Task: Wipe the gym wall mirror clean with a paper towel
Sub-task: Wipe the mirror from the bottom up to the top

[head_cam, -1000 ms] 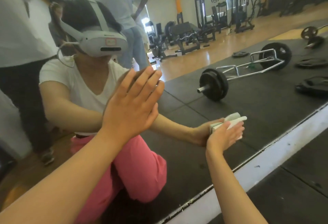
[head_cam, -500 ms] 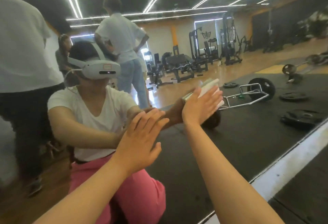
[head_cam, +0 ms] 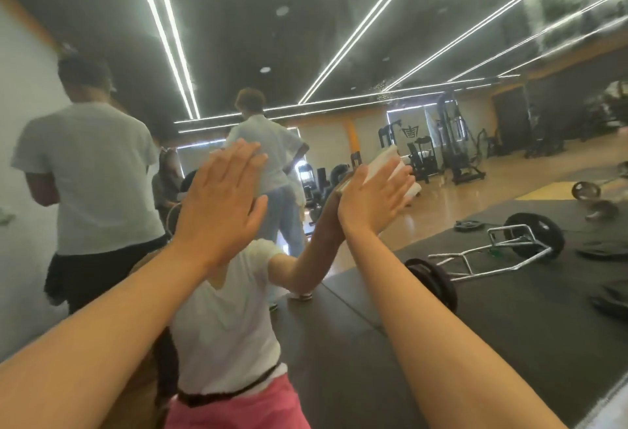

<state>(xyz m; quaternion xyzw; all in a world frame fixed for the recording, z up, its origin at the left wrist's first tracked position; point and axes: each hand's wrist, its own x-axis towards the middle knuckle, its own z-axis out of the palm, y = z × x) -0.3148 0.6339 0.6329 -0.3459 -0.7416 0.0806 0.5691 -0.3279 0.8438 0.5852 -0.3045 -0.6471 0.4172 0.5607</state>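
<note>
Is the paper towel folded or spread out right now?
Folded: the paper towel shows as a compact, thick white pad under the flat right hand, against the mirror.

Paper towel (head_cam: 383, 160) mostly hidden behind right hand (head_cam: 370, 204); only upper edge and 1 end show. Wearer's reflected head covered by left hand (head_cam: 221, 204). Both forearms cut off at bottom edge. Weight plates (head_cam: 608, 251) at mirror's (head_cam: 339, 37) right edge blurred, cropped. Reflected bystanders (head_cam: 91, 173) smeared.
</note>
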